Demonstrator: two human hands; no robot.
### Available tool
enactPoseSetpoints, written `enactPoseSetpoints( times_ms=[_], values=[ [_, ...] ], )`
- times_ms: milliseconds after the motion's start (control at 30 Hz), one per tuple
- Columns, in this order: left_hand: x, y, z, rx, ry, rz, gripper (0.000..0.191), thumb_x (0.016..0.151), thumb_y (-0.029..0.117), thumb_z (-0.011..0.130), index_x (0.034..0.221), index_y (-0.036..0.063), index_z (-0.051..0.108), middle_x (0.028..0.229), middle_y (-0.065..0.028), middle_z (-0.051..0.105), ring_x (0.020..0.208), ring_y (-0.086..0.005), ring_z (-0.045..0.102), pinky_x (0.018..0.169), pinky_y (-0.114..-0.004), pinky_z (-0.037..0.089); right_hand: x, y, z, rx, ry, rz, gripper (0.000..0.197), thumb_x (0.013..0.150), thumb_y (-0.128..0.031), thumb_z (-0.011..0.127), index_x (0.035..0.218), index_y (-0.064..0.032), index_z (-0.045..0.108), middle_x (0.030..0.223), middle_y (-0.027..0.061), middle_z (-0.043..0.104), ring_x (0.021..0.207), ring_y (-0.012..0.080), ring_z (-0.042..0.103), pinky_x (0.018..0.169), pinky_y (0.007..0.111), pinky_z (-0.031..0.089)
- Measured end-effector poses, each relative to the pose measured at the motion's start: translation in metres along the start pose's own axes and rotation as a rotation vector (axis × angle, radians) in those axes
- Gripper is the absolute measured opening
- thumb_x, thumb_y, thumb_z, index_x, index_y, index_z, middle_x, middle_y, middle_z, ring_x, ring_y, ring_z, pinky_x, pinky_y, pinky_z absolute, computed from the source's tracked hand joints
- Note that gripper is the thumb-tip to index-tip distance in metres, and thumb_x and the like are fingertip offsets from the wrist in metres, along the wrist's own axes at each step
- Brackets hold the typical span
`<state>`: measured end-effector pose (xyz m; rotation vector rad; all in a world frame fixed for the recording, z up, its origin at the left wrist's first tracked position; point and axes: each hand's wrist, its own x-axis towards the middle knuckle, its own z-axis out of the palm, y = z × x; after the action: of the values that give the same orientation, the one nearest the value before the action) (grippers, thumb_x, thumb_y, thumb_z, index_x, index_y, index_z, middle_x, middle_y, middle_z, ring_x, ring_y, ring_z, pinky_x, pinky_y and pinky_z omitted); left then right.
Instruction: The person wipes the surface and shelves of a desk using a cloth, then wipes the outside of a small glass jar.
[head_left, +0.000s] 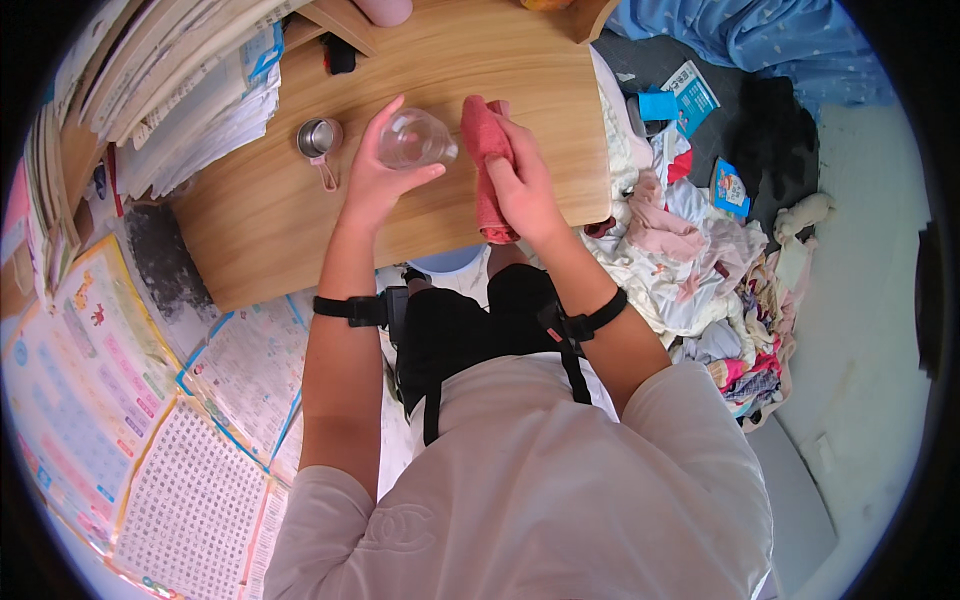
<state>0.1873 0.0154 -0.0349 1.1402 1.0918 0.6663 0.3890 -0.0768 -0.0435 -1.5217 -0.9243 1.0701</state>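
A clear, see-through bottle or jar (417, 138) rests in the curve of my left hand (381, 169), between the thumb and the fingers. It is tilted, with its narrower end towards the right. My right hand (525, 184) grips a folded red cloth (486, 161), apart from the bottle and to its right. Both hands are over the wooden desk (285, 240). Left of my left hand stands a small metal cup (319, 136) with a pink outside and a pink handle or strap pointing towards me.
Stacked books and papers (225, 112) fill the desk's left side. A black object (341, 54) and a pink rounded object (384, 9) sit at the back. Clothes (675, 247) are heaped right of the desk. Under its front edge is a light blue basin (450, 259).
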Motion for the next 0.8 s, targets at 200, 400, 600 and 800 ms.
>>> enactPoseSetpoints(
  times_ms=[200,400,600,800],
  values=[
    [0.000,-0.027,0.018,-0.018,-0.062,-0.006,0.102,0.069,-0.011,0.086,0.161,0.0126,0.048,0.146,-0.0063,0.058,0.134,-0.0217,0.058,0.109,-0.037,0.052,0.017,0.005,0.009,-0.235,-0.069,-0.026,0.055,0.098,-0.018,0.058,0.150,-0.0009,0.056,0.148,0.0299,0.057,0.134,0.0462,0.057,0.115,0.046,0.047],
    [-0.003,-0.034,0.016,-0.072,-0.022,-0.057,0.097,0.068,-0.011,0.084,0.157,0.0116,0.051,0.147,-0.0046,0.060,0.135,-0.0212,0.057,0.111,-0.035,0.049,-0.002,0.016,0.021,-0.279,0.047,-0.150,0.055,0.097,-0.018,0.057,0.149,-0.0007,0.058,0.144,0.0299,0.058,0.133,0.0454,0.056,0.113,0.047,0.048],
    [0.002,-0.023,0.005,0.075,-0.093,-0.002,0.096,0.066,-0.008,0.087,0.154,0.0136,0.056,0.147,-0.0033,0.059,0.134,-0.0204,0.057,0.112,-0.036,0.048,0.026,0.029,0.012,-0.020,-0.180,0.109,0.060,0.098,-0.016,0.055,0.156,-0.0022,0.052,0.138,0.0257,0.059,0.132,0.0438,0.057,0.112,0.045,0.047],
    [0.003,-0.017,0.000,0.171,-0.074,-0.016,0.095,0.065,-0.008,0.089,0.152,0.0168,0.060,0.143,-0.0029,0.054,0.131,-0.0210,0.057,0.112,-0.035,0.049,-0.015,0.030,0.021,-0.200,-0.053,-0.109,0.061,0.097,-0.011,0.054,0.157,-0.0007,0.050,0.149,0.0266,0.053,0.138,0.0407,0.054,0.119,0.043,0.043]
  ],
)
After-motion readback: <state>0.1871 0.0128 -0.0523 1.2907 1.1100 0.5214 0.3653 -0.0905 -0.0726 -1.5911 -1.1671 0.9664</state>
